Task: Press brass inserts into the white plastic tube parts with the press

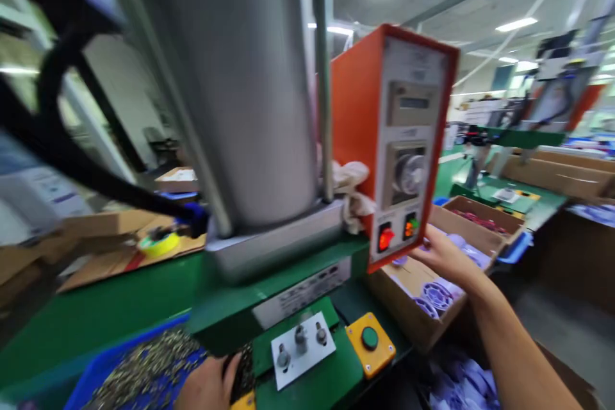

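Observation:
My left hand (207, 385) is low in the view, at the right edge of a blue tray (86, 384) of small metal pieces (154, 365). Its fingers look curled together; blur and the frame edge hide what is in them. A yellow corner of a box (244, 402) shows right beside it. My right hand (439, 255) reaches over a cardboard box (408, 314) of purple ring-shaped plastic parts (437, 296). The orange control box (358, 122) covers its fingertips. Between my hands is a metal fixture plate (303, 351) with several round pins.
A press with a large grey cylinder (240, 90) stands over the green base. Right of the fixture sits a yellow button box (369, 344) with a green button. More purple parts (466, 384) lie lower right. Yellow tape (159, 245) rests on cardboard at left.

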### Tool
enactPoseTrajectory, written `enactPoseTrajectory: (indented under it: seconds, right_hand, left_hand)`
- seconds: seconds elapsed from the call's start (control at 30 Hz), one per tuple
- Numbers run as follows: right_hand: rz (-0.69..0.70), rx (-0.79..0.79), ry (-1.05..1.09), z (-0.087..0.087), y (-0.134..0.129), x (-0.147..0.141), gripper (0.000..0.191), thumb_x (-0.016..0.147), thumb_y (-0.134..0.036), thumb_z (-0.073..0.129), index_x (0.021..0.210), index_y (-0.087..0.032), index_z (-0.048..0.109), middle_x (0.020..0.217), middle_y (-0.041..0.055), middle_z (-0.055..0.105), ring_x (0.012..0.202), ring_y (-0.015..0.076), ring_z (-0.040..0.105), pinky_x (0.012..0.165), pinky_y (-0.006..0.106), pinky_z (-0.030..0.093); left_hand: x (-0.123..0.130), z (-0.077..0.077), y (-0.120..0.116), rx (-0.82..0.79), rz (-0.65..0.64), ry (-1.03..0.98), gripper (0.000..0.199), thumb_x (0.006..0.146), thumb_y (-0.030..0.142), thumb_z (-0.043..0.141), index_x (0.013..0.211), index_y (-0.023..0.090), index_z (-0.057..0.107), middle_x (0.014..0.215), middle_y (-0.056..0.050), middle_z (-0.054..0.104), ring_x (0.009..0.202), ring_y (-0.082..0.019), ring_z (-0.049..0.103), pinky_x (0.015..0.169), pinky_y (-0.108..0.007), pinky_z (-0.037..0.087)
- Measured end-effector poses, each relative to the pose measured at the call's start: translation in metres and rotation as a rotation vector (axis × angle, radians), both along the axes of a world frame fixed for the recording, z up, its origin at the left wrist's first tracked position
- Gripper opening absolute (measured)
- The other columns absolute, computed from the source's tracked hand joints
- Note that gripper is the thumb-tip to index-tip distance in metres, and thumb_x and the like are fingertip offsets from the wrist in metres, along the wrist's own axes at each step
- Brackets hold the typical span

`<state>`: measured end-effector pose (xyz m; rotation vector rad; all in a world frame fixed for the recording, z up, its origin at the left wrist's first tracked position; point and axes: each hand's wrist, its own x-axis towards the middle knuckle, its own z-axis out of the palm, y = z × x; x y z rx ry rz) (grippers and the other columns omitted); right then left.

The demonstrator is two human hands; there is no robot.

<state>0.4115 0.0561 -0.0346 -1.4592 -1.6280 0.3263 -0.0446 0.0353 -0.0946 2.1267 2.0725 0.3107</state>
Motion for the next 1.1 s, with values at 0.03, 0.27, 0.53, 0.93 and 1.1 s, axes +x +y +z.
enactPoseTrajectory:
  seconds: [0.03, 0.27, 0.53, 0.93, 1.1]
  right_hand:
    - [0.03, 0.027, 0.052, -0.003, -0.011, -0.012, 0.039, 0.086, -0.04, 0.06, 0.119, -0.02, 0.058, 0.118, 0.01, 0.067, 0.105, 0.0253, 0.064, 0.092, 0.041, 0.051]
    - [0.175, 0.011, 0.606, -0.032, -0.045, -0.15, 0.038, 0.077, -0.051, 0.069, 0.101, -0.022, 0.067, 0.102, 0.0076, 0.072, 0.099, 0.0264, 0.066, 0.089, 0.039, 0.053]
    - [0.26, -0.018, 0.531, -0.05, -0.041, -0.196, 0.035, 0.077, -0.047, 0.071, 0.099, -0.02, 0.065, 0.095, 0.0073, 0.071, 0.096, 0.0266, 0.066, 0.085, 0.039, 0.054]
    - [0.16, 0.178, -0.007, -0.031, -0.049, -0.212, 0.019, 0.074, -0.029, 0.066, 0.092, -0.023, 0.065, 0.084, 0.0047, 0.071, 0.078, 0.0229, 0.069, 0.068, 0.031, 0.055]
    - [0.184, 0.225, 0.058, -0.058, -0.051, -0.221, 0.037, 0.07, -0.022, 0.066, 0.106, -0.022, 0.059, 0.098, 0.0065, 0.069, 0.093, 0.0245, 0.066, 0.081, 0.035, 0.054]
  left_hand:
    - [0.003, 0.002, -0.004, -0.007, 0.014, -0.019, 0.045, 0.087, 0.036, 0.029, 0.098, 0.016, 0.068, 0.101, -0.014, 0.075, 0.091, -0.028, 0.071, 0.082, -0.038, 0.053]
    - [0.005, -0.004, -0.018, 0.051, 0.027, -0.133, 0.034, 0.092, 0.032, 0.035, 0.1, 0.022, 0.067, 0.107, -0.007, 0.074, 0.098, -0.021, 0.068, 0.088, -0.029, 0.048]
    - [0.006, -0.002, -0.026, 0.102, 0.032, -0.2, 0.028, 0.093, 0.026, 0.038, 0.087, 0.023, 0.065, 0.09, -0.004, 0.073, 0.086, -0.019, 0.067, 0.077, -0.028, 0.046]
    - [0.002, -0.001, -0.036, 0.239, 0.05, -0.321, 0.04, 0.093, 0.045, 0.032, 0.101, 0.021, 0.063, 0.104, -0.008, 0.07, 0.1, -0.022, 0.064, 0.093, -0.036, 0.047]
    - [-0.011, -0.007, -0.081, 0.279, 0.046, -0.332, 0.043, 0.089, 0.056, 0.037, 0.101, 0.028, 0.067, 0.11, -0.003, 0.07, 0.107, -0.021, 0.063, 0.099, -0.032, 0.05]
